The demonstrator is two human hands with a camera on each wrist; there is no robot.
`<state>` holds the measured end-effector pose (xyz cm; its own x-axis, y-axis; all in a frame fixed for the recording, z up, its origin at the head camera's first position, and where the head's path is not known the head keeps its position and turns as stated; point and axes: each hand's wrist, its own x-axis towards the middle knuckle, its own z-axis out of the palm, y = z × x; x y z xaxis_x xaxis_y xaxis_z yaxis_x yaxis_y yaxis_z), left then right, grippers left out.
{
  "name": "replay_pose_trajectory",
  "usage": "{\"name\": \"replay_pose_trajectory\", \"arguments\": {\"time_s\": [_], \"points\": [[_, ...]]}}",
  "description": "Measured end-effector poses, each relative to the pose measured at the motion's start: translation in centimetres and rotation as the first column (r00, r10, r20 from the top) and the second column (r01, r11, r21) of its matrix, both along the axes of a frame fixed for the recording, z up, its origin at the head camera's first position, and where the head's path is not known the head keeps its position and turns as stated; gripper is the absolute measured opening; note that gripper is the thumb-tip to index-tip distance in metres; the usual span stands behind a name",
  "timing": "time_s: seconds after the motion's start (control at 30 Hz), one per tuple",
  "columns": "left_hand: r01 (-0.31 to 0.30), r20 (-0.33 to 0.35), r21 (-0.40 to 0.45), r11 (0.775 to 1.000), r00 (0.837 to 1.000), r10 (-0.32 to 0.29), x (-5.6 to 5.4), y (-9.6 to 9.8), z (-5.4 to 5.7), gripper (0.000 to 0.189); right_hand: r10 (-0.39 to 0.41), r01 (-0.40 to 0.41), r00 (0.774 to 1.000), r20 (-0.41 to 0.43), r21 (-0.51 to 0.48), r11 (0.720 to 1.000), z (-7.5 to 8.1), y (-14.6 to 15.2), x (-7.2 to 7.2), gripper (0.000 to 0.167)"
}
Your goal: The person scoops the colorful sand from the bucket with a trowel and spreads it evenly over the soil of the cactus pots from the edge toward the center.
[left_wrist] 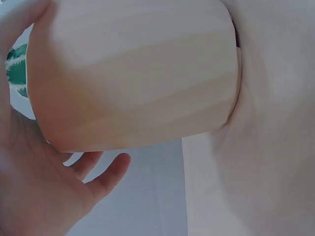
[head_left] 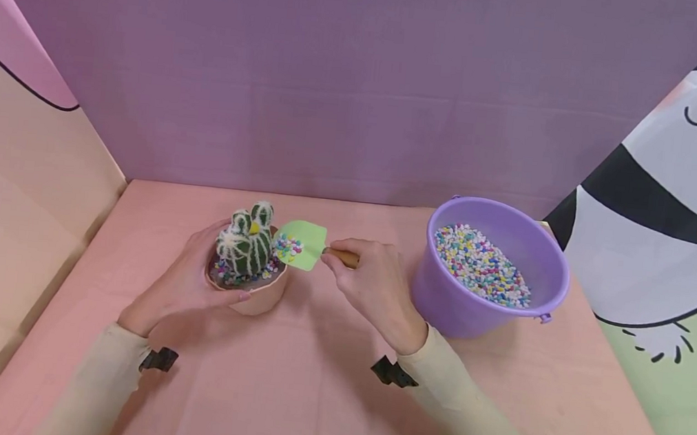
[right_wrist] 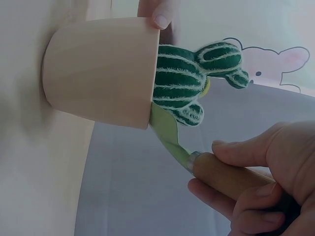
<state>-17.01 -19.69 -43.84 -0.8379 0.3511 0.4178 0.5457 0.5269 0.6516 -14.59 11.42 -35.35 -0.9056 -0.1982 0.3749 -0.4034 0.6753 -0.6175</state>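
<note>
A cactus [head_left: 245, 250] with white fuzzy ribs and a yellow spot stands in a pale peach flowerpot [head_left: 259, 298], with coloured pebbles about its base. My left hand [head_left: 194, 274] grips the pot from its left side, thumb along the near rim; in the left wrist view the pot wall [left_wrist: 138, 78] fills much of the picture. In my right hand [head_left: 374, 278] is a small trowel with a light green blade [head_left: 307, 245] and a wooden handle [right_wrist: 221, 174]. Coloured pebbles [head_left: 288, 247] lie on the blade, whose tip is at the pot's right rim.
To the right stands a purple bucket [head_left: 458, 317] holding many coloured pebbles [head_left: 481, 267]. Both sit on a pink-covered table [head_left: 259, 389]. A purple wall [head_left: 348, 79] rises behind, with printed panels at both sides, one bearing a panda [head_left: 664, 238].
</note>
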Motion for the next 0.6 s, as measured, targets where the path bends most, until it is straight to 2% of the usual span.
{"name": "replay_pose_trajectory", "arguments": {"time_s": [0.13,0.33,0.43,0.6], "points": [[-0.035,0.04,-0.027,0.999,0.999,0.036,0.3,0.0,0.0,0.111,0.0,0.0,1.0,-0.004,-0.009,1.0,-0.1,0.1,0.0,0.021],[-0.136,0.104,-0.084,0.987,0.984,0.145,1.3,0.6,0.3,0.115,-0.002,0.002,1.0,-0.016,-0.005,1.0,0.0,0.2,0.1,0.02],[-0.201,0.116,-0.12,0.972,0.97,0.215,2.0,1.0,0.5,0.117,-0.002,0.002,1.0,-0.017,0.001,1.0,0.0,0.2,0.1,0.02],[-0.305,0.077,-0.184,0.934,0.943,0.323,2.7,1.8,0.9,0.12,0.0,0.0,0.999,-0.032,0.005,1.0,-0.1,0.1,0.2,0.02]]}}
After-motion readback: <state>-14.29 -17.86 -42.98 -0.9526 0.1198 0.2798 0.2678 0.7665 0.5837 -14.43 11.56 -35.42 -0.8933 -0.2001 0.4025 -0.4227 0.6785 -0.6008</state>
